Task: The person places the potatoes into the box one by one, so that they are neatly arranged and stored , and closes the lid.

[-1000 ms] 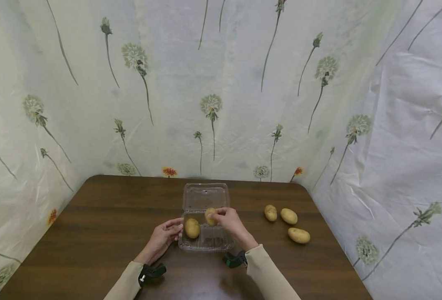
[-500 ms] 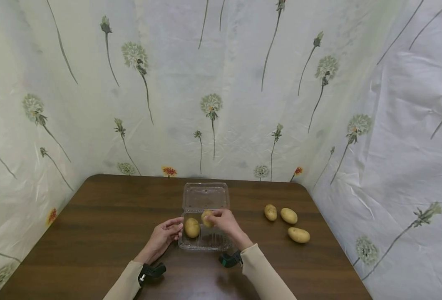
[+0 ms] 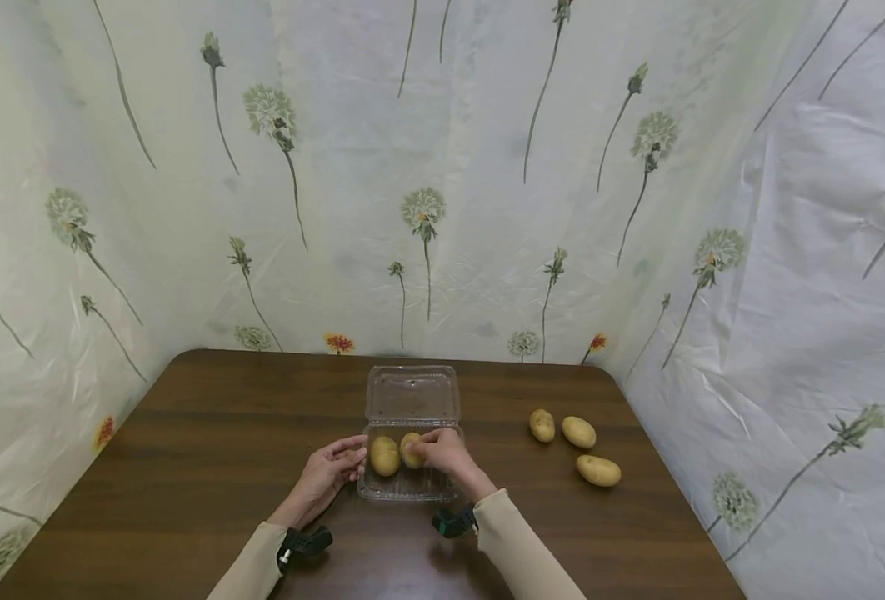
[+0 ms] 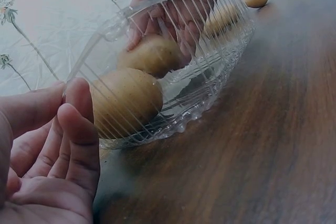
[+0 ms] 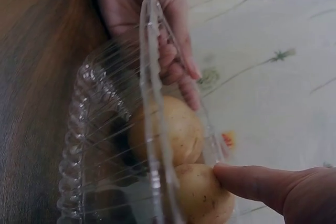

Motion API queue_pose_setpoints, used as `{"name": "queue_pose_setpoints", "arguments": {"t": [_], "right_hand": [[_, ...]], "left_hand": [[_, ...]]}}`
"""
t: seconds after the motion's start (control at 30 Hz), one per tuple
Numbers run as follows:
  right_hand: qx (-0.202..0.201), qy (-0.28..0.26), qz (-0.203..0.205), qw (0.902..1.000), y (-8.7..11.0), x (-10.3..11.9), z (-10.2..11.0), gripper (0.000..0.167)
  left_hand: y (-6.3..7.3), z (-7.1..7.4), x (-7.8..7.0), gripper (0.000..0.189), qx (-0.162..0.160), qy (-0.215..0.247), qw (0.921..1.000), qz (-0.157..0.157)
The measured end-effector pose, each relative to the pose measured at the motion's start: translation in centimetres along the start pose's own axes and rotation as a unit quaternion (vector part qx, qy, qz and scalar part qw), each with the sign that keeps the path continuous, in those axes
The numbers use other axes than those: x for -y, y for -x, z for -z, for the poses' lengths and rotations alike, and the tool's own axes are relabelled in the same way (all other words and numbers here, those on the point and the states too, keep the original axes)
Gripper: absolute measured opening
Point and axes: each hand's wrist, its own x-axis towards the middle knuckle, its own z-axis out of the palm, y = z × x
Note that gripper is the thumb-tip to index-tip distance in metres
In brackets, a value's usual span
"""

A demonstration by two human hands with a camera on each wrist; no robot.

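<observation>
A clear plastic clamshell container (image 3: 442, 490) lies on the table with its lid (image 3: 412, 393) thrown back. One potato (image 3: 385, 457) sits at the left inside it. My left hand (image 3: 324, 477) pinches the container's left rim between thumb and fingers, as the left wrist view shows close up. With thumb and fingers my right hand (image 3: 448, 454) holds a second potato (image 3: 411, 450) inside the tray, right beside the first. In the right wrist view the thumb (image 5: 252, 182) presses on this potato (image 5: 205, 198); the other fingers are hidden there.
Three loose potatoes lie to the right of the container: one at the left (image 3: 542, 426), one behind (image 3: 578, 432) and one nearer (image 3: 598, 471). The dark wooden table (image 3: 225, 450) ends at a flower-printed curtain (image 3: 352, 167).
My right hand has moved left and lower with its potato, bringing it from above the tray's middle to beside the first potato. The left hand stays on the rim.
</observation>
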Motion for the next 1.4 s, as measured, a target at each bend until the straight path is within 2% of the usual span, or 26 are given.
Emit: {"name": "queue_pose_setpoints", "arguments": {"t": [0.23,0.67,0.9,1.4], "right_hand": [[-0.006,0.036,-0.007,0.9993,0.05,-0.24,-0.22,0.031],[-0.047,0.085,-0.004,0.9952,0.37,-0.12,-0.41,0.026],[-0.051,0.077,-0.005,0.9957,0.47,-0.17,-0.48,0.025],[-0.042,0.067,-0.005,0.9969,0.36,-0.21,-0.33,0.026]], "left_hand": [[-0.06,-0.11,-0.06,0.048,-0.012,0.005,0.9999,0.002],[-0.04,-0.35,-0.29,0.046,-0.017,0.002,0.9999,0.001],[0.06,-0.11,-0.14,0.049,-0.002,-0.002,1.0,0.002],[0.17,-0.12,-0.2,0.052,0.0,-0.002,1.0,0.005]]}}
